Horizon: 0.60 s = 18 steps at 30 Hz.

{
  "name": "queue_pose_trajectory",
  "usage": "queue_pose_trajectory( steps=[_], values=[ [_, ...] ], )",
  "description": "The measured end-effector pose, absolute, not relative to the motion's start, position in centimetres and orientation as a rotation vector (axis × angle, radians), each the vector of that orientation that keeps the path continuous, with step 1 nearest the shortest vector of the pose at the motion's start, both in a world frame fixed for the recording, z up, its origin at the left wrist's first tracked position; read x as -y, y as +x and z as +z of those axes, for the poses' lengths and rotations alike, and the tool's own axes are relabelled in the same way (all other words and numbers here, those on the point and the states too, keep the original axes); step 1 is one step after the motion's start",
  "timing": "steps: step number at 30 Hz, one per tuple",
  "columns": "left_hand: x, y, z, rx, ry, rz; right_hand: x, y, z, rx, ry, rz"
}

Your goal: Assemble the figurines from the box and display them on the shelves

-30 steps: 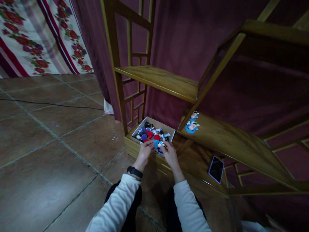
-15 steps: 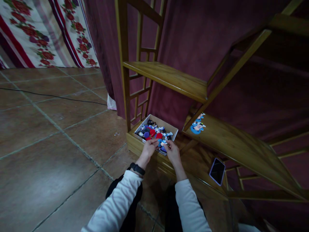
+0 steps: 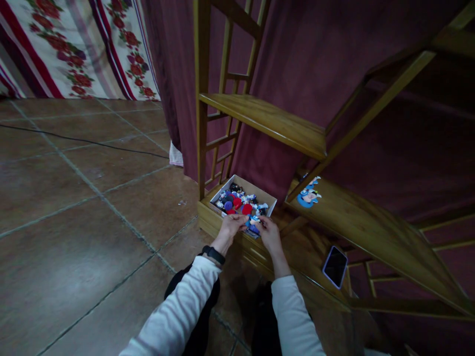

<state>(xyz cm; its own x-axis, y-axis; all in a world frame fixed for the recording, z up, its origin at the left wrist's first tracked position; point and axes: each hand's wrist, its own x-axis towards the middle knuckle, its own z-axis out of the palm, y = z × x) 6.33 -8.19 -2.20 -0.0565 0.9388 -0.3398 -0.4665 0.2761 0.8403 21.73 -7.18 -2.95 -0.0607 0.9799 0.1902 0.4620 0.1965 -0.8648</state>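
Note:
A small blue-and-white figurine (image 3: 253,221) is pinched between my two hands, over the near edge of a cardboard box. My left hand (image 3: 232,226), with a dark band at the wrist, grips it from the left with closed fingers. On its other side, the fingers of my right hand (image 3: 270,234) close on it too. The box (image 3: 257,190) holds a jumble of small figurines (image 3: 237,198) in red, blue, black and white. My fingers hide part of the held figurine and of the box's front.
Blue-and-white figurines (image 3: 308,198) stand on the wooden shelf (image 3: 356,222) to the right. A phone (image 3: 335,267) lies on the lower board. Uprights and a higher shelf (image 3: 263,118) rise above the box. A dark cable (image 3: 85,142) crosses the tiled floor (image 3: 92,257).
The whole view has shifted slightly, so the shelves and box sit a little farther right. Both hands still hold the figurine, which is turned slightly and sits a little lower.

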Motion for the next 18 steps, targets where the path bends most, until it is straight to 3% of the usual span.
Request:
queue_pose_trajectory(
  steps=[6,18],
  values=[
    [8.2,6.3,-2.4,-1.098,0.563,1.239,7.2,21.8,-2.3,1.806,-1.362,0.689],
    [8.0,7.3,-2.9,-1.098,0.675,1.277,6.7,22.5,-3.4,1.600,-1.428,0.865]
  ],
)
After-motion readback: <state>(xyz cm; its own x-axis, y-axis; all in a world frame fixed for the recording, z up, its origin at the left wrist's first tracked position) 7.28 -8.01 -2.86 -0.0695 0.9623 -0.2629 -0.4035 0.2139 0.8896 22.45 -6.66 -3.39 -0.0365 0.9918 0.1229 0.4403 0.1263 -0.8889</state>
